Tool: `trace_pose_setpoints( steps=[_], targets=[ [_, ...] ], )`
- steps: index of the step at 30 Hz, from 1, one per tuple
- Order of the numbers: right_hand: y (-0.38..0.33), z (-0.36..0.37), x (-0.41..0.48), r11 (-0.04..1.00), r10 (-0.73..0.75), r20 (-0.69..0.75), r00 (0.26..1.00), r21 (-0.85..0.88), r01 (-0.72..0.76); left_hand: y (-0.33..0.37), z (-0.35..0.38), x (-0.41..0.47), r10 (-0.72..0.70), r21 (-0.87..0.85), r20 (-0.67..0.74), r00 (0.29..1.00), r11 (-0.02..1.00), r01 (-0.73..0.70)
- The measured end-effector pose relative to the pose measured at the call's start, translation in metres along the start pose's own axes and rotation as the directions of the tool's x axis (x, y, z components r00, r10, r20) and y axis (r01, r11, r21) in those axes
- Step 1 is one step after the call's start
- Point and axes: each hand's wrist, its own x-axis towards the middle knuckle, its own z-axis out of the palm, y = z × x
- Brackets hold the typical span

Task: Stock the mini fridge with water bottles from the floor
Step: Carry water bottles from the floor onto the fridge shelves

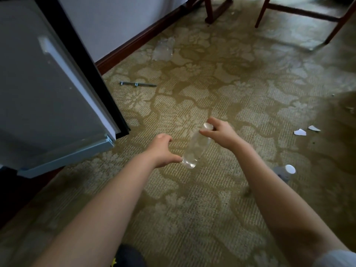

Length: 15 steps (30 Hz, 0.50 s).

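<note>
I have a clear plastic water bottle (195, 149) held between both hands above the patterned olive and cream carpet (221, 199), tilted with its white cap away from me and its base toward me. My right hand (221, 134) pinches the cap end, thumb and fingers closed around the neck. My left hand (162, 150) is loosely curled, its thumb touching the base of the bottle; I cannot tell whether the other fingers touch it.

To my left the grey mini fridge door (48, 93) stands open, its black edge facing the room and its pale lower shelf rail toward me. A second clear bottle with a white cap (285, 171) lies on the carpet to the right, just beside my right forearm. Farther off, near the dark wooden skirting board (138, 43), sits a pack of clear bottles in plastic wrap (163, 49), blurred. A thin grey metal rod (137, 84) lies on the carpet between that pack and the door. Two white paper scraps (306, 130) lie at the far right, and dark wooden chair legs (212, 10) stand at the top.
</note>
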Motion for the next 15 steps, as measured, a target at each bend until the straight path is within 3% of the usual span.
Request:
trace_pose_setpoints(
  steps=[3, 7, 12, 15],
  targets=[
    [-0.044, 0.005, -0.012, 0.964, -0.12, 0.019, 0.993, 0.243, 0.112, -0.009, -0.001, -0.015, -0.02, -0.156, -0.039, 0.999, 0.988, 0.014],
    [-0.077, 0.015, -0.027, 0.812, -0.26, 0.084, 0.962, 0.558, 0.171, -0.02, -0.001, -0.029, -0.032, -0.478, 0.028, 0.999, 0.877, 0.042],
    [-0.078, 0.024, -0.041, 0.63, -0.272, 0.185, 0.944, 0.776, 0.029, -0.021, 0.004, -0.046, 0.033, -0.643, 0.042, 0.999, 0.766, 0.002],
    [-0.07, 0.025, -0.046, 0.536, -0.282, 0.281, 0.917, 0.839, -0.092, -0.014, 0.008, -0.05, 0.066, -0.629, 0.172, 0.983, 0.775, 0.058]
  ],
)
